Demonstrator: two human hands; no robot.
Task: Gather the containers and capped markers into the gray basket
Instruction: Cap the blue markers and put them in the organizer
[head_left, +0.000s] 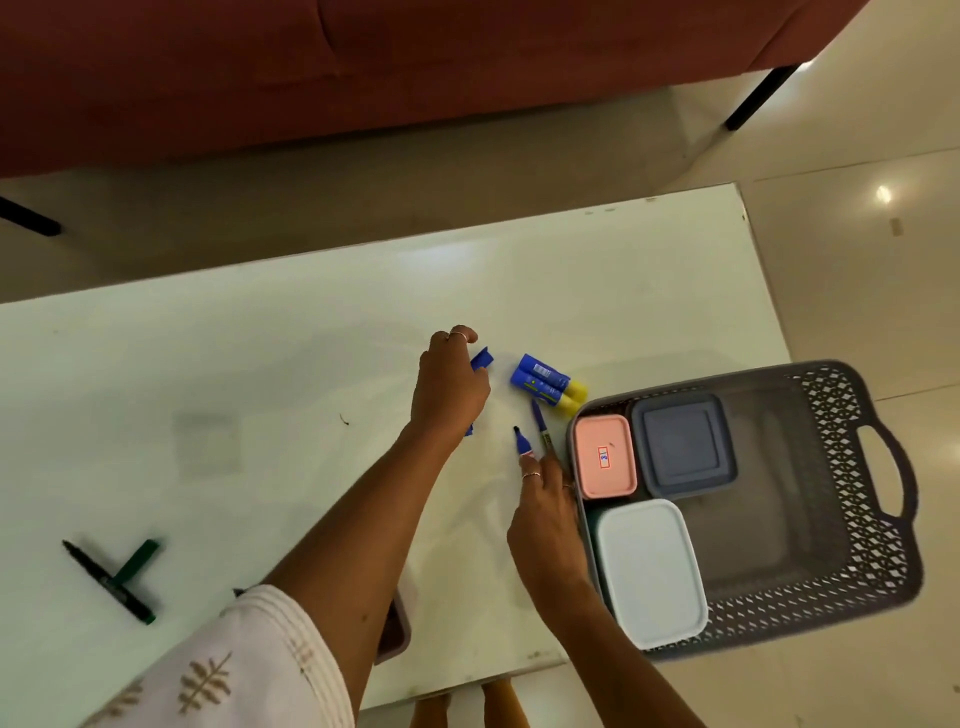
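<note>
- My left hand (449, 387) curls round a blue cap (482, 359); my right hand (543, 506) pinches an uncapped blue marker (522, 441), tip toward 12 o'clock.
- Step, as I judge it: bring the cap's mouth square onto the tip and press until seated.
- The cap lies at 11 o'clock from the tip, apart.
- Basket (852, 415) sits at 3 o'clock, touching my right hand.
</note>
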